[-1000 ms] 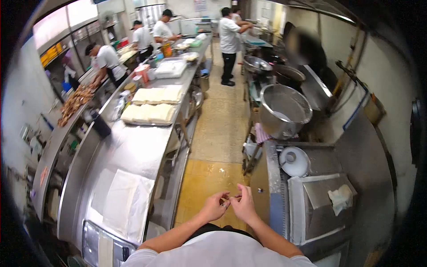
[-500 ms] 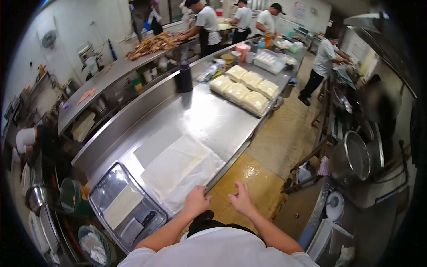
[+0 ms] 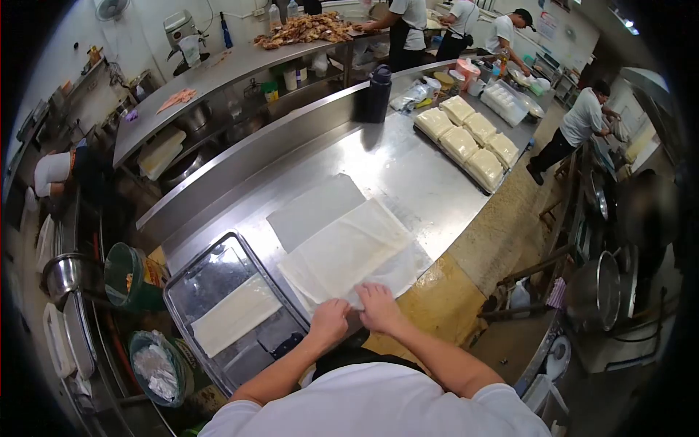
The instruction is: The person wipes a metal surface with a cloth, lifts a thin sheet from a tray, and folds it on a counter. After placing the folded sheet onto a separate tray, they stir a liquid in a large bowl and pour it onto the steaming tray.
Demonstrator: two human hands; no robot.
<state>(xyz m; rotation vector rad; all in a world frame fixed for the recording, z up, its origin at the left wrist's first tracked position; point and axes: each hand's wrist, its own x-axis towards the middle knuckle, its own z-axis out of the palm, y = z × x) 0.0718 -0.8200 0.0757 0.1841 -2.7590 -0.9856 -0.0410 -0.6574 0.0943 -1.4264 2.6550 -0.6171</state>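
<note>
On the steel table (image 3: 328,162) lies a translucent white sheet (image 3: 342,255), overlapping a greyish sheet (image 3: 313,207). My left hand (image 3: 331,320) is closed at the sheet's near edge, its fingers pinching that edge. Right beside it, my right hand (image 3: 378,307) rests on the near edge with its fingers bent; what lies under them is hidden. To the left, a metal tray (image 3: 191,280) holds a folded pale sheet (image 3: 237,315) and a black-handled tool (image 3: 287,344), partly covered by my left forearm.
Several wrapped pale blocks (image 3: 459,144) sit on a tray farther up the table. A dark bottle (image 3: 378,95) stands by the raised back edge. Green bins (image 3: 131,280) are at the left. Several people work in the background; one person (image 3: 579,124) stands at the right counter.
Both hands have come to the near edge of the white sheet, the right one moving left from above the floor. The view has shifted, so the table appears farther right.
</note>
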